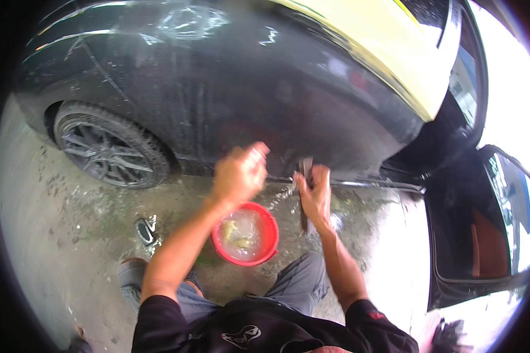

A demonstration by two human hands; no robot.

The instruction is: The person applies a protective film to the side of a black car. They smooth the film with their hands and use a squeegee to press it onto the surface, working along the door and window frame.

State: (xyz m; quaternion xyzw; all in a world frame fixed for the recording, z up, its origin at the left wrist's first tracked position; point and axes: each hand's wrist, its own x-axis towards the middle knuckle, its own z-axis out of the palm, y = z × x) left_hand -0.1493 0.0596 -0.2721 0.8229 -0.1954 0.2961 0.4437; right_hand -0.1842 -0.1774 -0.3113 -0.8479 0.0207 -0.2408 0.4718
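My left hand [241,175] is raised between the dark car body and the red bucket [272,226]. Its fingers are curled in and slightly blurred, and whatever they may hold is hidden. To the right of it, my right hand [318,197] is closed on a long, narrow grey-brown strip [305,166]. The strip's upper end sticks up past my thumb, and its lower part hangs below my hand. Water splashes [284,195] show between the two hands. Cloudy water fills the bucket, with a yellowish soft lump [241,242] in it.
The wet side of the dark car [235,94] curves across the front, its wheel [109,147] at the left. An open door [453,235] stands at the right. On the wet concrete floor [88,235] lies a small black oval thing [143,231], left of the bucket.
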